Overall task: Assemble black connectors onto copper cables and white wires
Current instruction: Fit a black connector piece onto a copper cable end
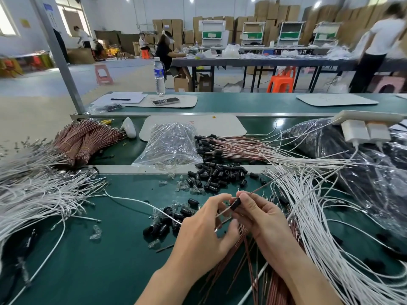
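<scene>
Green matting covers a long assembly bench [110, 249] in a warehouse stacked with cardboard cartons, where a worker fits a black connector [235, 203] onto a copper cable [258, 189]. The 2 hands meet well in front of the clear plastic bag [169, 146] at mid-bench, on the worker's side of it and somewhat right. The right hand [262, 216] pinches the connector between thumb and forefinger. The left hand [204, 230] has its fingers curled in around the cable's near end, just below the connector.

The connector's long axis lies along the cable, slanting from the left fingertips up and away to the right. The seating push looks set to run along that line, with the left hand feeding and the right, which is the nearer hand, bracing.

Between the bag and the hands lies a heap of connectors [215, 175]. Left of the bag sit bundled copper cables [86, 137], with a mass of white wires [33, 190] nearer the worker. Right of the bag, capped cables [231, 146] fan out. Beyond it stand a water bottle [159, 75] and a phone [165, 101].

The bottle's blue label is too blurred to read. A red mark on the white board [220, 126] behind the bag cannot be made out.
</scene>
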`<state>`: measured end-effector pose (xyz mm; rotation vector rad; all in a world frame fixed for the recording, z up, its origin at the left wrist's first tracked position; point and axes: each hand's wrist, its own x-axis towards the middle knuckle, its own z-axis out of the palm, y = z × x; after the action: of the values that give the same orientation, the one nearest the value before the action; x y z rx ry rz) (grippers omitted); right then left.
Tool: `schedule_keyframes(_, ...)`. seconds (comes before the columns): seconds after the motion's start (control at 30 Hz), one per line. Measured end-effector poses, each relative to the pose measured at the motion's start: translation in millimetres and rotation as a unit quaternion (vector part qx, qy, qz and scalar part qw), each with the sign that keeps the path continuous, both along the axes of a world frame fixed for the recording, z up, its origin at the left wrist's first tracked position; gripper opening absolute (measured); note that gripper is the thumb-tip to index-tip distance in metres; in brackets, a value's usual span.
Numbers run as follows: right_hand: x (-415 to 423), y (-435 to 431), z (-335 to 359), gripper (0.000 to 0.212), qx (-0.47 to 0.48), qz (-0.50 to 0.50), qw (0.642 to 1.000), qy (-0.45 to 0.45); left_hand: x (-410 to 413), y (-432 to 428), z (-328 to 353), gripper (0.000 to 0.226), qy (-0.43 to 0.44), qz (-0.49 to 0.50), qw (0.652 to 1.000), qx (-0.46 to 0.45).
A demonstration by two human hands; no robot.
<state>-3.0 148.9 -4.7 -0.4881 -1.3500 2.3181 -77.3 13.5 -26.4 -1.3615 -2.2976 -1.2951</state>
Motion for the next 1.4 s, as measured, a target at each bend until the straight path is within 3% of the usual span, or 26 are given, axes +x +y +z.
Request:
schedule_keyframes(0.17,0,2,0,0.016,0.008,-0.052,0.999,0.015,-3,-1,3,0.034,0.016,0.045,0.999,0.011)
schedule_keyframes(0.27,1,9,0,0.014,-0.019,-0.084,0.996,0.031,-8,-4,3,0.023,0.041,0.063,0.997,0.011)
schedule_keyframes(0.37,1,11,-2,0.017,-0.023,-0.075,0.997,0.025,-11,-4,3,0.011,0.069,0.064,0.995,0.018)
schedule_keyframes(0.63,1,13,-6,0.028,-0.013,-0.051,0.999,0.016,-15,-4,4,0.005,0.116,0.088,0.989,0.010)
schedule_keyframes(0.83,4,11,-5,0.030,0.074,-0.078,0.994,0.000,-11,-3,7,0.020,0.075,0.102,0.992,0.019)
schedule_keyframes(1.1,3,8,-3,0.033,0.086,-0.039,0.995,-0.015,-14,-4,4,0.004,0.054,0.105,0.993,0.029)
schedule_keyframes(1.4,6,9,-4,0.037,0.098,0.000,0.995,-0.027,-18,-7,4,0.011,0.124,0.067,0.990,0.006)
